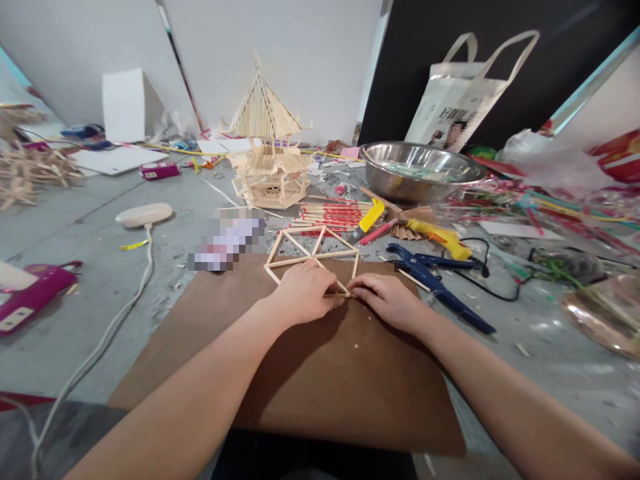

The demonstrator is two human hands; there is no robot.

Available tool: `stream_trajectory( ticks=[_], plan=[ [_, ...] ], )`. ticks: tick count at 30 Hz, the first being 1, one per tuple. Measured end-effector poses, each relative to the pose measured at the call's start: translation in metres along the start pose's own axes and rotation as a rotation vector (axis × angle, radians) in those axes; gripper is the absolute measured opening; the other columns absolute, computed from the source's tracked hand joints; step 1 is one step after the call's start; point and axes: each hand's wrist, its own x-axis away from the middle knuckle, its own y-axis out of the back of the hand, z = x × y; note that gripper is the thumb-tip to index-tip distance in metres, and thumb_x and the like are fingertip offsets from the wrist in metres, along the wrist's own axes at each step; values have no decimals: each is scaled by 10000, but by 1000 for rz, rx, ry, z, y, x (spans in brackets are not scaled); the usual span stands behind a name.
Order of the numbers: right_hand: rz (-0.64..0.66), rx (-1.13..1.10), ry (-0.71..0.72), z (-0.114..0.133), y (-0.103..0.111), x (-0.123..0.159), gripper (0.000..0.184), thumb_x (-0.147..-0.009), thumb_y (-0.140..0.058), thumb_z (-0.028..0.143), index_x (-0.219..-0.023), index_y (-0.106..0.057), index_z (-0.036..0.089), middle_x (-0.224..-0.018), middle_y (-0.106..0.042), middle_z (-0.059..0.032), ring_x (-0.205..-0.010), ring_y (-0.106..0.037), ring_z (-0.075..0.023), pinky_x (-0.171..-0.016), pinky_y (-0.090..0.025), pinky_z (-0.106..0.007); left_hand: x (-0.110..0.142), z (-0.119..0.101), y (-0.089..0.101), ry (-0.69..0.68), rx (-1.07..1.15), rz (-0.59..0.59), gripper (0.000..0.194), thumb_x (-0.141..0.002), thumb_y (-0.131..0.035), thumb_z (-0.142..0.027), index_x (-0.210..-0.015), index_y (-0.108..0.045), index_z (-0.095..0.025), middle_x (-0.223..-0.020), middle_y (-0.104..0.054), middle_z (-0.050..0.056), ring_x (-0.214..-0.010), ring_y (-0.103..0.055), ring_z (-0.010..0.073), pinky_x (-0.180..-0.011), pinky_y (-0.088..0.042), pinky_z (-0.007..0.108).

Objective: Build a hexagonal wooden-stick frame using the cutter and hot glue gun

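A flat hexagonal frame of thin wooden sticks [336, 255], with spokes meeting at its middle, lies at the far edge of a brown board [350, 380]. My left hand [307, 292] closes on the near side of this frame and covers part of it. Fingers of my right hand [385, 298] pinch the frame's near right corner, close to the left fingertips. Just right of that hand rests a dark blue cutter [440, 287]. Behind the frame lie several red-marked sticks [330, 215] and a yellow-handled knife [370, 217].
A stick pavilion model [270, 170] stands at the back. To its right are a steel basin [425, 170], a white bag [457, 100] and a yellow glue gun [443, 238] with a black cord. A white cable [123, 310] and purple power strip [37, 297] lie left.
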Motion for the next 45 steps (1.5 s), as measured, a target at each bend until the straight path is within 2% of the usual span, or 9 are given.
stream_trajectory(
  ticks=[9,22,31,45],
  plan=[
    [-27,70,115,-5,-2,1,145,-790,-442,207,-864,-566,194,-855,-561,-39,-817,-514,-143,-721,-401,-265,-3,-4,-8,-68,-29,-5,199,-776,-419,-334,-792,-559,-193,-763,-607,32,-759,-547,184,-669,-411,299],
    [-33,74,123,-6,-5,1,160,-781,-465,214,-864,-601,203,-872,-567,-36,-821,-519,-141,-729,-403,-265,-3,-7,-11,-19,2,25,179,-782,-399,-297,-771,-563,-225,-790,-617,-7,-755,-560,165,-607,-403,251],
    [-36,61,114,-4,-2,1,172,-765,-485,234,-858,-627,209,-874,-580,-37,-804,-535,-137,-721,-412,-262,-4,-8,-10,23,18,63,205,-782,-397,-298,-811,-593,-245,-823,-627,-3,-784,-567,167,-632,-409,256],
    [-64,147,16,3,-8,0,206,-771,-463,269,-752,-660,208,-825,-604,-25,-739,-539,-129,-648,-405,-241,-5,-7,-13,36,13,37,221,-773,-400,-328,-834,-606,-275,-827,-637,-10,-793,-575,191,-626,-415,283]
  ],
)
